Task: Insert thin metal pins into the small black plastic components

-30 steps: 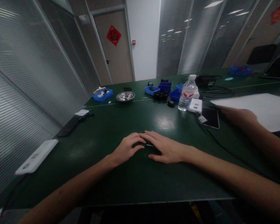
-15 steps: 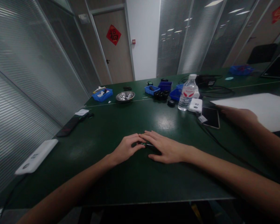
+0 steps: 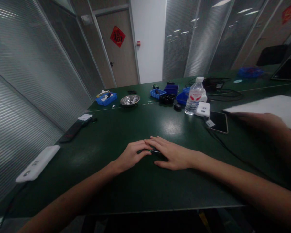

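Observation:
My left hand (image 3: 132,154) rests on the green table with its thumb and bent fingers closed around the green end of a slim screwdriver-like tool (image 3: 156,151). A thin silvery shaft runs from that end toward the right; its far end is hidden under my right hand (image 3: 172,153). That right hand lies over the table, palm down, fingers stretched out and thumb apart. Its fingertips meet the fingers of my left hand. Whether the right palm touches the shaft I cannot tell.
Another person's hand (image 3: 259,118) is at a white sheet (image 3: 269,105) on the right. Nearby are a water bottle (image 3: 194,97), a white power bank (image 3: 203,109) and a phone (image 3: 219,122). A metal dish (image 3: 130,100) and blue bins (image 3: 107,99) stand farther back.
The other person's hand and the white sheet have shifted to the right. My two hands and the slim tool look nearly still.

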Action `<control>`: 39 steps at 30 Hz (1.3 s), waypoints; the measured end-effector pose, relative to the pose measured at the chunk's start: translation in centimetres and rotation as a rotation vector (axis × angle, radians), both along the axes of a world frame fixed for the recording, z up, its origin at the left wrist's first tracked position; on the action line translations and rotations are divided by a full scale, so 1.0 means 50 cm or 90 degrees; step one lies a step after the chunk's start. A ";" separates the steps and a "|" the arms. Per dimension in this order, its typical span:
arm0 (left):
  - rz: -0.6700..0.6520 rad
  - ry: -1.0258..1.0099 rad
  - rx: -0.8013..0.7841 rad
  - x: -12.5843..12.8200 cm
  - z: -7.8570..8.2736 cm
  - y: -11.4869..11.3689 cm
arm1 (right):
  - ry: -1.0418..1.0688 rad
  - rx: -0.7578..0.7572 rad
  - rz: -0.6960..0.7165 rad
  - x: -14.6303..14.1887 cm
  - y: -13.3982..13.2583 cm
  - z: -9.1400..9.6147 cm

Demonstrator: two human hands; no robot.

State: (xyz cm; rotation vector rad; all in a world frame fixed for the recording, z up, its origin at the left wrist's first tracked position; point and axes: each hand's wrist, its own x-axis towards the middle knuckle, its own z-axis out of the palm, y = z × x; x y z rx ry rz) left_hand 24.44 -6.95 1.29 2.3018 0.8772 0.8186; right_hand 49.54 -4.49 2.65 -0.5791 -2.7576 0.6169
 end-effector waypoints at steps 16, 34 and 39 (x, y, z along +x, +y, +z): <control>-0.018 0.014 0.032 0.007 -0.004 -0.002 | 0.017 -0.003 0.012 -0.002 -0.005 -0.003; -0.032 0.075 0.022 0.014 -0.001 0.002 | 0.022 0.010 0.018 -0.003 -0.003 0.003; -0.039 0.085 0.011 0.012 0.002 -0.001 | 0.041 0.006 0.020 -0.001 -0.005 0.008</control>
